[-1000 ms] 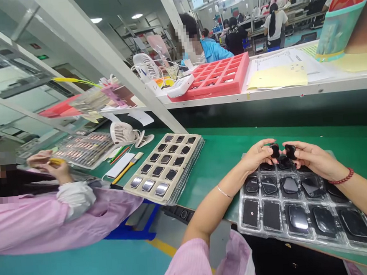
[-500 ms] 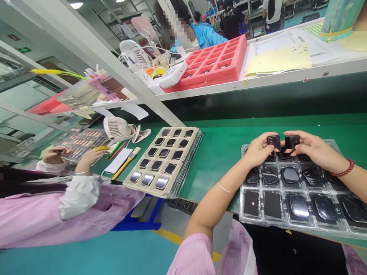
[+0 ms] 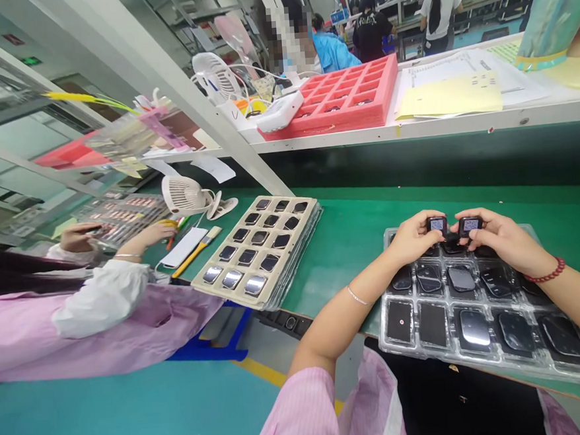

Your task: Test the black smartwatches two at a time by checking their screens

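Note:
My left hand [image 3: 415, 235] pinches a small black smartwatch body [image 3: 437, 225] with a lit screen showing a square code-like pattern. A second smartwatch body [image 3: 470, 225], its screen lit in the same way, is gripped between the thumb and fingers of my right hand [image 3: 503, 239]. Both are held upright side by side above the far rows of a clear plastic tray [image 3: 496, 355]. In the tray's pockets lie several dark watch pieces, such as a glossy one [image 3: 474, 327] in the near row. Two near-left pockets show flat black pads [image 3: 432, 325]. My hands hide part of the far row.
Left of my tray, a beige tray [image 3: 215, 290] of watch pieces tops a stack. Beyond it lie a brush [image 3: 196, 252] and a small fan [image 3: 185, 195]. A co-worker's hand [image 3: 155, 233] is at the left. A shelf [image 3: 442, 127] with a red foam tray [image 3: 333, 125] runs above.
Both watch screens, dark before, are now lit with a pattern. My hands have barely moved. The co-worker's arm at the left has shifted slightly.

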Motion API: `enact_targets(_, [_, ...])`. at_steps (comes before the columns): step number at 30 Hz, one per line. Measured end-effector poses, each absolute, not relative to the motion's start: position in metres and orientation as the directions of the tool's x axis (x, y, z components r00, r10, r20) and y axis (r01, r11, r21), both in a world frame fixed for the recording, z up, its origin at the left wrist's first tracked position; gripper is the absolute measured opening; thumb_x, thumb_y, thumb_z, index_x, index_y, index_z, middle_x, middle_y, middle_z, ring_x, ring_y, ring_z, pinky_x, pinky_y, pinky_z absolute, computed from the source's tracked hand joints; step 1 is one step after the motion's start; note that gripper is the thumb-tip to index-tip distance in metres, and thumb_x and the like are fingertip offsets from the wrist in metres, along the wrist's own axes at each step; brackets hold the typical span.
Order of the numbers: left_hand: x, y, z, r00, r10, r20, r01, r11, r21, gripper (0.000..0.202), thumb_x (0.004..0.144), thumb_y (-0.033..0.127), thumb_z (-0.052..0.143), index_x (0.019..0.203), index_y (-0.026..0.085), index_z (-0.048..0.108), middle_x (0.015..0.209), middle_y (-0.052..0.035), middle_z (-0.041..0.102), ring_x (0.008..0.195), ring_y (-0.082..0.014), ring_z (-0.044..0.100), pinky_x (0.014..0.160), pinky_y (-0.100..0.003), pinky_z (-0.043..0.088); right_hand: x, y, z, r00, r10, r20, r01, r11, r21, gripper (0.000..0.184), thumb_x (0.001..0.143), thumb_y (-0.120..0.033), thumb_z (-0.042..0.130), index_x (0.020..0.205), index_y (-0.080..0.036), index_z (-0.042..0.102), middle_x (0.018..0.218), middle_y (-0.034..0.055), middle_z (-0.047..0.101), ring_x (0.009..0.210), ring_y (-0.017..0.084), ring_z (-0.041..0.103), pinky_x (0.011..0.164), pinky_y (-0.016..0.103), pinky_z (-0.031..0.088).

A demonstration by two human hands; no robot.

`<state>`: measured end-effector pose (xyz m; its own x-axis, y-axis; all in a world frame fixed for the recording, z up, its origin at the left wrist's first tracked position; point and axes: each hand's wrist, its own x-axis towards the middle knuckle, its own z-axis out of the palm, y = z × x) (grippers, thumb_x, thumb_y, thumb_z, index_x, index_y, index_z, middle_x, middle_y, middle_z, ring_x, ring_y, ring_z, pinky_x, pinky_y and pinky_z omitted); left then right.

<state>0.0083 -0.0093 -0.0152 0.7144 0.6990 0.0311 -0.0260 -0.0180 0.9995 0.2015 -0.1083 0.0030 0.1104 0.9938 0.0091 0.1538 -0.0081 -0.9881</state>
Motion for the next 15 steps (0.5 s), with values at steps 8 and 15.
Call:
enact_targets(8, [0.0086, -0.0081, -0.0213, 0.72, 0.694, 0.014, 0.009, -0.03, 0.999, 0.029, 0.085, 0.024, 0.066, 0.112, 0.015, 0.064, 0.098, -0.0051, 0.07, 0.068, -0.0104, 0.068, 0.073, -0.025, 0.054, 0.2023, -0.1069, 0.0004, 0.073, 0.997, 0.011, 0.219, -0.005, -0.976, 0.048, 0.081, -0.062, 0.074, 0.107, -0.022, 0.069, 0.094, 0.0082, 0.075, 0.072, 0.022, 0.072, 0.062, 0.036, 0.062])
enact_targets(15, [0.0078, -0.0099, -0.0187, 0.709, 0.705, 0.0, 0.016, -0.016, 1.0, 0.029, 0.085, 0.027, 0.067, 0.11, 0.015, 0.063, 0.098, -0.0048, 0.07, 0.066, -0.0092, 0.067, 0.069, -0.023, 0.054, 0.2029, -0.1058, -0.0043, 0.054, 0.998, 0.018, 0.19, 0.007, -0.982, 0.052, 0.082, -0.065, 0.072, 0.109, -0.021, 0.068, 0.096, 0.0086, 0.074, 0.073, 0.021, 0.071, 0.062, 0.035, 0.061])
